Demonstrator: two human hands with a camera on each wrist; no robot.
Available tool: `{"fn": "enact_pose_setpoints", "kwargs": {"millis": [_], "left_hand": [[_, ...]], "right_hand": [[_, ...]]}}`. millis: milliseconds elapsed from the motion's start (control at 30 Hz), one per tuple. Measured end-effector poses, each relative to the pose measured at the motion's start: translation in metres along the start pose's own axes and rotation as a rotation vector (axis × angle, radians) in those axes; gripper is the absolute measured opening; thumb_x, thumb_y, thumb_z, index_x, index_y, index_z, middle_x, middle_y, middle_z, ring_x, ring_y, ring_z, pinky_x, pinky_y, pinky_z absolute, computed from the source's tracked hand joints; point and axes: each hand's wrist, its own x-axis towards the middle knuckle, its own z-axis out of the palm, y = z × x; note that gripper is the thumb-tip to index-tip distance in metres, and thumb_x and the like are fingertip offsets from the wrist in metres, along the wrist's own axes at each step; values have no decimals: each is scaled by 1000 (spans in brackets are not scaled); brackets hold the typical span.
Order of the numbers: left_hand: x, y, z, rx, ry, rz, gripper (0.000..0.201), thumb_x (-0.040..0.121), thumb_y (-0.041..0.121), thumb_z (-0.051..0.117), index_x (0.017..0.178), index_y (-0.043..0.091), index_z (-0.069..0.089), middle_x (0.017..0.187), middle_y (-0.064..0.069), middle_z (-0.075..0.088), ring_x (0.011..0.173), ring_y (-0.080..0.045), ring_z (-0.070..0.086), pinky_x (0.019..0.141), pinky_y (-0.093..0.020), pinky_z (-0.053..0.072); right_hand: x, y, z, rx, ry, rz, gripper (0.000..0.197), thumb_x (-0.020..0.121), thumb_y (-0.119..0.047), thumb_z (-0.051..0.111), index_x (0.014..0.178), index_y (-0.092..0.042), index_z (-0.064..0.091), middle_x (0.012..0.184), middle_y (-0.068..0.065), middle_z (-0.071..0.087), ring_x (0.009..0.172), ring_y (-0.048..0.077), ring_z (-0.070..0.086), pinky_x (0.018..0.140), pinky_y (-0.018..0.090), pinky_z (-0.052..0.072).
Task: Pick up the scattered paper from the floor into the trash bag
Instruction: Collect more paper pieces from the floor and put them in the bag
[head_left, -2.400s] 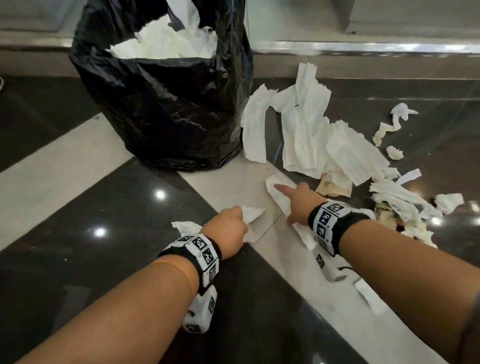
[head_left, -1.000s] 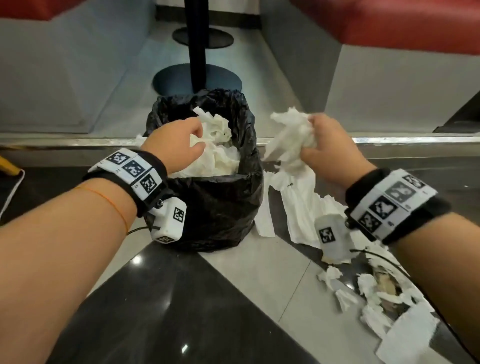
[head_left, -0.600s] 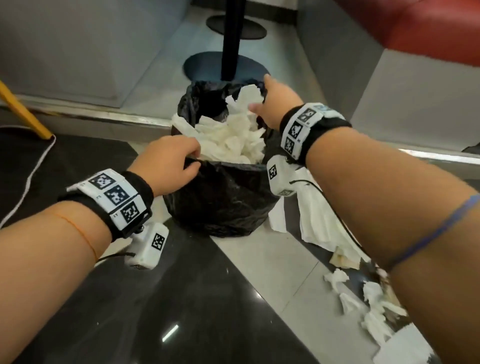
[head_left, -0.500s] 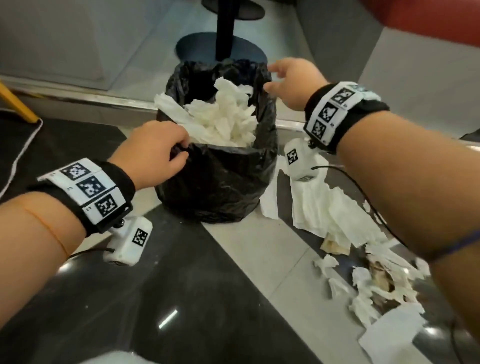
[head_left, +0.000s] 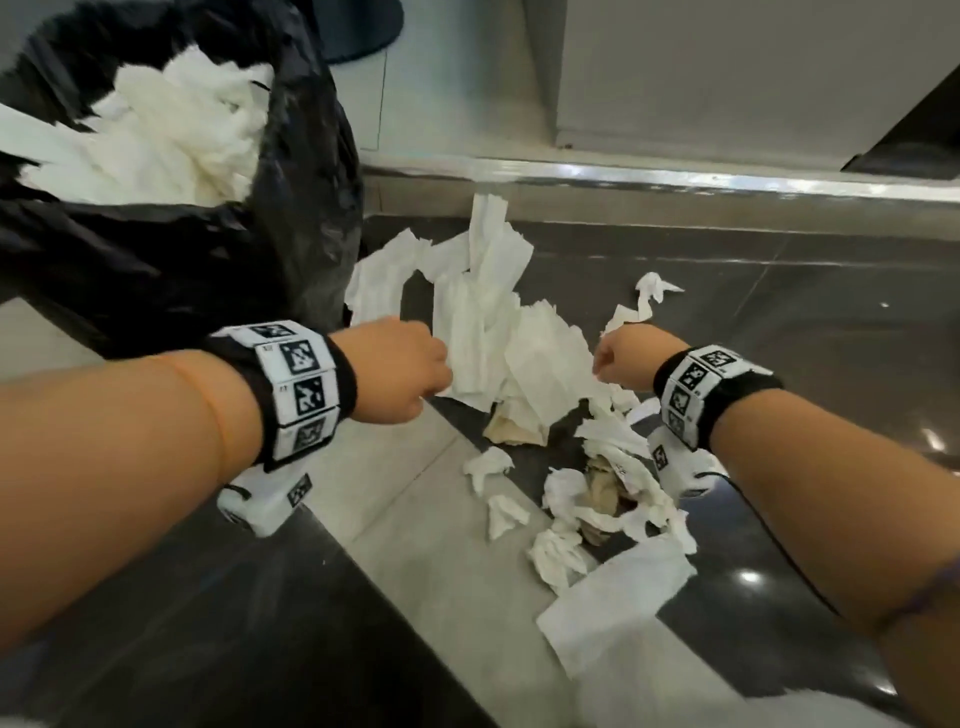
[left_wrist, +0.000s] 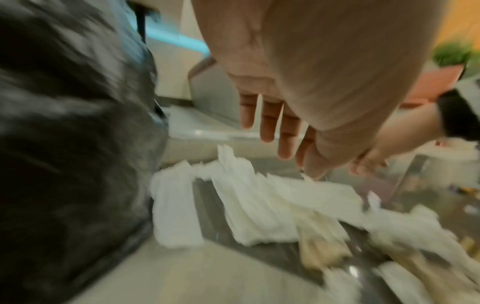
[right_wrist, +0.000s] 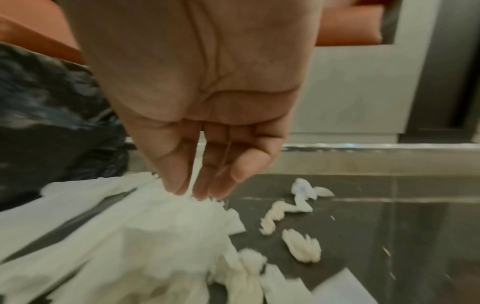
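Both hands reaching empty toward the paper heap beside the bag.

The left hand (left_wrist: 280, 115) and right hand (right_wrist: 207, 144) are hovering with fingers extended, holding nothing, over the large paper sheets (head_left: 498, 338) lying on the floor (head_left: 779, 322) just beside the trash bag (head_left: 171, 260). The bag is already brimming with paper. Risks, in my judgement: a hasty grab is likely leaving the small scraps (head_left: 561, 551) behind; the thin sheets may tear; fresh handfuls may spill over the full rim.
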Motion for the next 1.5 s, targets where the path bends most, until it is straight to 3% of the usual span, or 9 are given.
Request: {"fn": "enact_pose_setpoints", "kwargs": {"millis": [267,500,633,767,867,1033,1167,1267,1500], "left_hand": [[34,128,30,-275,-239,-12,41,84,27,51,124,19,47,133,-13,43,116,-35,42,94,-45,41],[89,181,108,-575,-241,-312,120,45,86,58,142,42,3,157,-14,-17,138,-48,-22,109,-65,-8],[98,191,126,-551,-151,-325,100,57,79,56,140,34,21,153,-10,13,140,-43,5,113,-61,5],[99,189,109,-535,-36,-228,30,89,23,48,116,13,53,126,-12,47,114,-34,41,93,-40,38],[94,172,101,-691,24,-196,21,86,3,43,102,3,57,112,-16,52,101,-35,52,83,-39,42],[69,141,90,-848,191,-295,16,83,2,47,98,9,47,87,-9,47,81,-26,48,67,-33,36],[59,132,94,-892,212,-333,25,81,-3,42,101,10,49,95,-12,50,88,-30,51,78,-40,45],[54,136,98,-860,201,-318,15,79,11,50,95,10,49,93,-6,47,86,-28,49,73,-34,40],[61,148,98,-814,162,-286,36,84,42,56,109,18,47,109,-5,49,91,-26,56,73,-33,45]], "right_hand": [[-4,37,42,302,-41,-9,22,86,-15,53,98,-9,71,106,10,68,97,26,61,84,34,52],[-22,42,54,275,-20,-145,20,83,-12,55,95,-18,69,69,-14,48,70,11,49,67,24,41],[-48,60,61,290,-53,-80,18,83,-16,55,92,-24,68,74,-16,51,75,13,55,68,25,46],[-58,71,65,305,-51,-21,19,84,-16,54,92,-25,68,75,-15,54,79,13,58,70,23,46],[-52,69,65,340,-12,2,20,83,-13,53,90,-27,64,77,-14,55,77,15,60,64,21,47],[-36,59,77,178,6,2,41,80,-12,59,118,-28,56,111,-1,51,96,21,56,81,34,52],[-26,41,98,52,-163,69,79,75,-19,68,138,-48,31,152,6,13,122,35,48,91,40,53],[-20,30,114,-111,-273,83,83,76,-20,69,141,-47,25,151,12,6,113,38,55,87,36,55],[-14,2,109,156,-56,-137,23,90,-13,48,109,-12,62,104,7,61,94,23,55,76,26,39]]}}
